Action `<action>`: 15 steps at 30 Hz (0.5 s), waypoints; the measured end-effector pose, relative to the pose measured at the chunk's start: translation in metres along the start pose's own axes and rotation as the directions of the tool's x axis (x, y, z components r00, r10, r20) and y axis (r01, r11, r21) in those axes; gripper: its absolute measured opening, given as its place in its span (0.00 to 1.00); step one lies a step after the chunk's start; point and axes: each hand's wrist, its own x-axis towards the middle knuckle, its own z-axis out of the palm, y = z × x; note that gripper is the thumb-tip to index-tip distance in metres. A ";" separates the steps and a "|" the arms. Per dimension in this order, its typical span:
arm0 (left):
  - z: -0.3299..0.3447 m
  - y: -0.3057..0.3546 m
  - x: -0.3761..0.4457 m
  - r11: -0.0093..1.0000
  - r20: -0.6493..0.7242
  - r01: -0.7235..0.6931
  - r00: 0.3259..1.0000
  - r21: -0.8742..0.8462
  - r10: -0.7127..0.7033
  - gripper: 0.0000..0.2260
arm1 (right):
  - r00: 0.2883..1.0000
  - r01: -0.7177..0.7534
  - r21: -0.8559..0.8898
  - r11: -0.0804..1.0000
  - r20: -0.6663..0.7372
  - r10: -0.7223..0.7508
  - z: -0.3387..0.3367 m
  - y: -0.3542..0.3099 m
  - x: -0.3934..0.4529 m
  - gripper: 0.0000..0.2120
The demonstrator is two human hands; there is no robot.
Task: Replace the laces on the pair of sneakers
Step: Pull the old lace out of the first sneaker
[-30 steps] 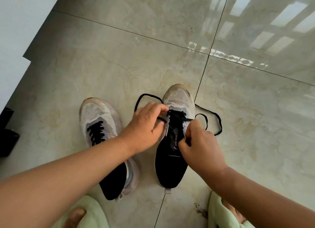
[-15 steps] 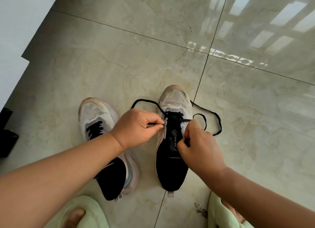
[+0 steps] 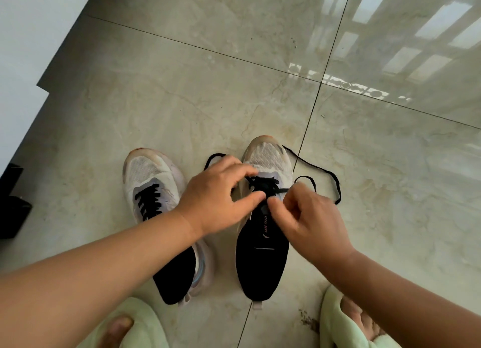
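Black lace (image 3: 263, 189) is pinched in our right hand (image 3: 309, 225), fingers curled on it just past the eyelets, while our left hand (image 3: 221, 191) sits on the right sneaker (image 3: 263, 230) with fingers bent near the crossings; we can't tell if it's gripping anything. Loose ends trail onto the floor tiles (image 3: 182, 100). The left sneaker (image 3: 156, 191) looks laced already. Pulling unevenly could leave one end too short.

Two white mesh sneakers stand side by side on the glossy tiled floor (image 3: 182, 92), the laced sneaker (image 3: 153, 189) at 9 o'clock of the half-laced sneaker (image 3: 265, 233). The loose black lace (image 3: 325, 170) trails on the floor at 3 o'clock, and both hands (image 3: 216, 199) meet over the half-laced sneaker's tongue.
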 end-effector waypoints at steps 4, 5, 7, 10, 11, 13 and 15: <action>0.009 0.013 -0.005 0.988 0.096 0.050 0.993 0.145 -0.064 0.23 | 0.999 0.006 -0.113 0.994 -0.050 -0.011 -0.002 0.004 0.022 0.07; 0.011 0.015 -0.006 0.980 0.120 0.070 0.988 0.185 -0.094 0.24 | 1.000 0.007 -0.130 0.992 -0.029 -0.011 -0.002 0.005 0.027 0.07; 0.017 0.018 -0.008 0.973 0.134 0.106 0.982 0.206 -0.136 0.24 | 1.000 0.012 -0.151 0.988 0.003 -0.011 -0.002 0.005 0.035 0.06; 0.020 0.019 -0.010 0.982 0.111 0.154 0.980 0.111 -0.167 0.22 | 0.997 -0.052 -0.182 0.982 0.041 0.060 -0.004 0.000 0.042 0.06; 0.020 0.019 -0.010 0.983 0.099 0.166 0.980 0.081 -0.174 0.21 | 0.992 -0.093 -0.193 0.977 0.063 0.107 -0.005 -0.002 0.043 0.07; 0.020 0.018 -0.010 0.983 0.081 0.182 0.979 0.042 -0.184 0.20 | 0.972 -0.170 -0.219 0.961 0.121 0.199 -0.007 -0.006 0.046 0.10; 0.019 0.018 -0.011 0.982 0.076 0.187 0.979 0.021 -0.188 0.19 | 0.946 -0.220 -0.240 0.945 0.183 0.267 -0.008 -0.009 0.050 0.11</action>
